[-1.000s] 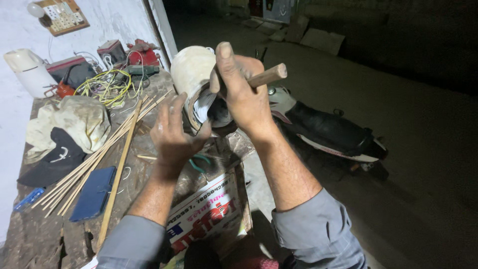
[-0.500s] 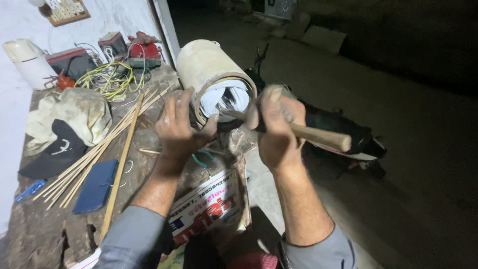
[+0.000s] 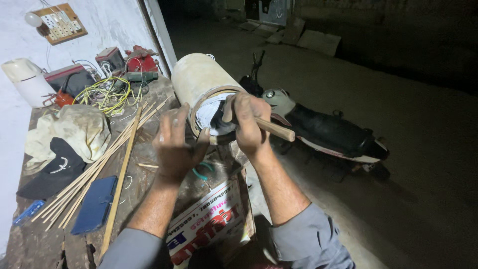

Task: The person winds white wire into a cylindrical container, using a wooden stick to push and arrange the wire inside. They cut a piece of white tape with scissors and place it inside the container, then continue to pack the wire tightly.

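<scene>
Head view: a dark yard floor [image 3: 398, 99] is seen on the right, with a parked scooter [image 3: 328, 132] lying beyond the workbench edge and partly hidden behind the right forearm. A rough workbench [image 3: 30, 249] is spread along a white wall [image 3: 99, 20] on the left. At its far edge a pale cylindrical motor casing [image 3: 201, 79] is laid on its side, its open end turned toward the camera and white windings shown inside. Under the wrists a printed cardboard box [image 3: 209, 224] is set. A crumpled cloth [image 3: 74, 129], a dark cap [image 3: 52, 169], a blue wallet-like case [image 3: 94, 204], a bundle of thin wooden sticks [image 3: 99, 164], tangled yellow wire [image 3: 107, 94], a white kettle [image 3: 27, 82] and a wall switchboard [image 3: 59, 22] are scattered around. The right hand [image 3: 249, 124] is closed around a wooden handle [image 3: 276, 130], whose head end is hidden inside the casing mouth. The left hand [image 3: 177, 144] is spread open, fingers splayed against the casing rim.
</scene>
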